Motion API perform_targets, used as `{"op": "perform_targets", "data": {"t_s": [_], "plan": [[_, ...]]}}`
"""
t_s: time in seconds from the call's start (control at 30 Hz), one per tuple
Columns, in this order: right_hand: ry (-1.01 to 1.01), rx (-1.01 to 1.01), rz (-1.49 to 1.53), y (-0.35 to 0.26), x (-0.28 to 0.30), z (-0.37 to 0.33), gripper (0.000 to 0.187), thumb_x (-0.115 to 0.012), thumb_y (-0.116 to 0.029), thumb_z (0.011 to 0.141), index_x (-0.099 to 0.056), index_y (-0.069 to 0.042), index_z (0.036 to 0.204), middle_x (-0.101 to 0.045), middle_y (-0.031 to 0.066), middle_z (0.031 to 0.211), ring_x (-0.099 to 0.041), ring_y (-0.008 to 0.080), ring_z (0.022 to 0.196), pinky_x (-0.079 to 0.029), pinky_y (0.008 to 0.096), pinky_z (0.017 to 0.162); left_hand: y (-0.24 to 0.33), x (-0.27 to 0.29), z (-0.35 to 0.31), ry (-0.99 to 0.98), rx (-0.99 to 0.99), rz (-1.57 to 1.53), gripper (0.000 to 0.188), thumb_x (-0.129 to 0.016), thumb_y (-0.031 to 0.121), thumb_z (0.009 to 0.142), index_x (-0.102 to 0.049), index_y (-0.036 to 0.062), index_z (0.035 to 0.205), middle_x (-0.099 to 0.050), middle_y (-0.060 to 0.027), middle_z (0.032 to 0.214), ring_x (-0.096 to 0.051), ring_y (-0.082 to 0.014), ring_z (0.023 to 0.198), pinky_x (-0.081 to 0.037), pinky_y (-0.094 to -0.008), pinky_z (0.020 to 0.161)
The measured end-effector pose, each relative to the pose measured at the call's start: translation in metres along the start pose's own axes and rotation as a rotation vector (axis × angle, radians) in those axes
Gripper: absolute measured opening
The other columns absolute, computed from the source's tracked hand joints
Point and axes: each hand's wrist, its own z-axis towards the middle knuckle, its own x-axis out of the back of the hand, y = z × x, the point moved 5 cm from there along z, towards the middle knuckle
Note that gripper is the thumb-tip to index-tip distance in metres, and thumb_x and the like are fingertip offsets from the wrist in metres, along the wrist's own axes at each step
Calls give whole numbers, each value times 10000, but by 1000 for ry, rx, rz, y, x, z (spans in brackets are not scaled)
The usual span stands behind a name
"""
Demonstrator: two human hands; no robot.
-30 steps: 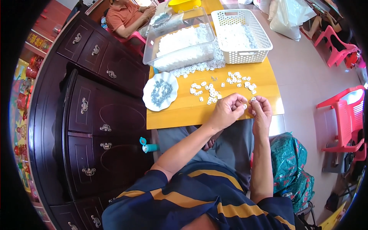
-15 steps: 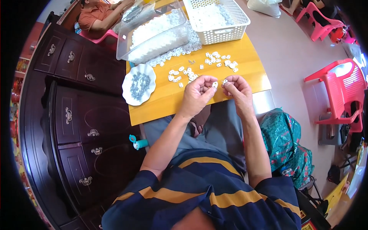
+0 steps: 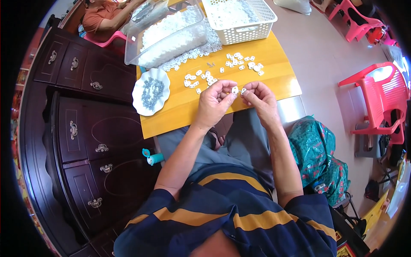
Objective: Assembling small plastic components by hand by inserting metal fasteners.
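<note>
Between thumb and fingertips, my left hand (image 3: 216, 103) pinches a small white plastic piece (image 3: 235, 90) with dark holes. Close to its right, my right hand (image 3: 262, 102) is closed on another small white piece (image 3: 243, 91), mostly covered by the fingers. A narrow gap separates the two pieces. Both hands are above the near edge of the yellow wooden table (image 3: 175, 115). Loose white pieces (image 3: 209, 78) lie just beyond my left hand, and a second scatter (image 3: 239, 60) lies farther right. A few tiny grey metal bits (image 3: 210, 65) rest between them.
A scalloped white dish (image 3: 138, 96) of small grey metal parts stands at the left. Behind are a clear bin (image 3: 130, 58) and a perforated basket (image 3: 252, 36), both full of white pieces. Dark drawers (image 3: 72, 128) flank the table; a person (image 3: 100, 19) sits at the far left.
The view has shifted slightly. My two hands have come a little nearer each other, and the pieces in them are closer together.
</note>
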Motion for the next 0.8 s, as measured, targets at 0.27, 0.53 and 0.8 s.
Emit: {"op": "perform_targets", "data": {"t_s": [0.27,0.53,0.8], "plan": [[7,-4,-25,0,1,0,85,-652,-60,935,-627,-28,1009,-636,-17,842,-589,43,751,-488,196,684,3,-1,0,-15,-11,39,225,-686,-19,888,-672,9,1112,-666,4,905,-602,-26,755,-521,-193,696],[11,-19,-30,0,0,1,71,-646,-59,928,-623,-31,990,-635,-12,831,-590,49,743,-478,197,672,3,0,-1,-5,-17,59,233,-690,-17,884,-676,16,1115,-670,-1,897,-609,-32,753,-528,-202,700],[-10,-12,-29,1,0,-1,84,-647,-52,928,-617,-28,1002,-638,-8,844,-591,54,748,-482,203,680,7,1,-4,-24,-14,118,235,-682,-22,900,-660,9,1131,-658,23,912,-578,-14,774,-487,-175,699]]}}
